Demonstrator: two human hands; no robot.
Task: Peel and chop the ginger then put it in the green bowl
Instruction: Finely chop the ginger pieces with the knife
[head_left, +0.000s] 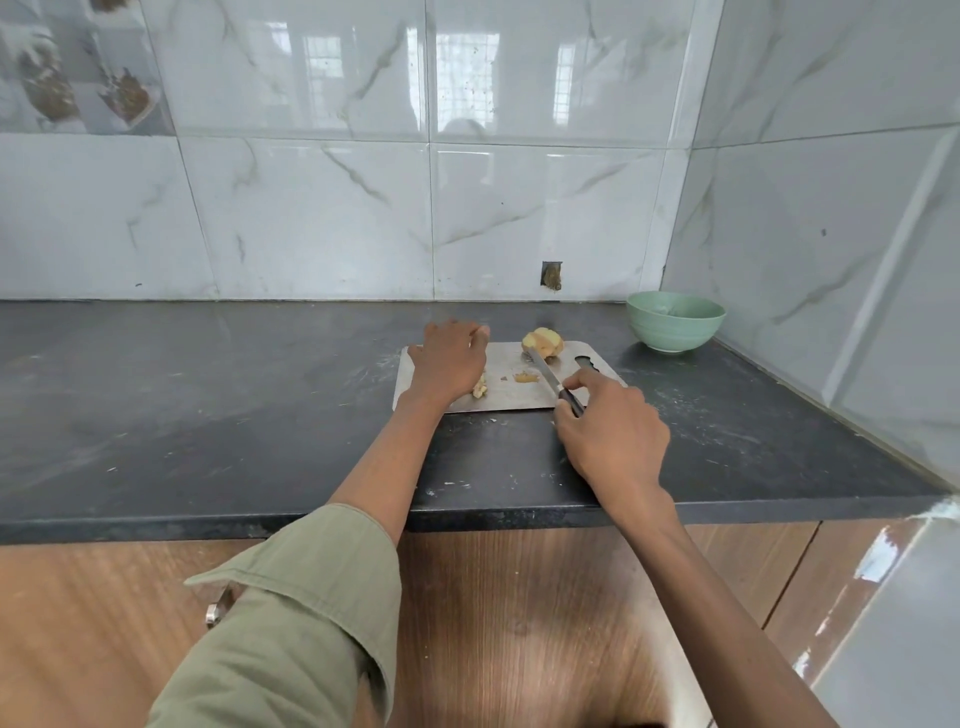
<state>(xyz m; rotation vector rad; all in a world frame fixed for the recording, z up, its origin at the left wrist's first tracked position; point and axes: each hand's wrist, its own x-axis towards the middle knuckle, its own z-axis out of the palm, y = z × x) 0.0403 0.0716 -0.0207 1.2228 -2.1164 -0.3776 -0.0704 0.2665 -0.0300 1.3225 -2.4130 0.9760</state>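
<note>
A steel chopping board (498, 397) lies on the dark counter. At its far edge sits a partly peeled ginger piece (543, 343). My right hand (613, 434) grips the dark handle of a knife (545, 375), whose blade points toward that ginger. My left hand (451, 361) rests knuckles-up over the board's left part, with a small yellow ginger bit (480, 388) showing just under its near side; whether the fingers hold it is hidden. A little heap of ginger scraps (525, 378) lies mid-board. The green bowl (674, 320) stands at the back right.
The dark counter (208, 405) stretches wide to the left, with its front edge near me. Marble-tiled walls close the back and right, meeting in a corner behind the green bowl. Wooden cabinet fronts (519, 597) are below the counter.
</note>
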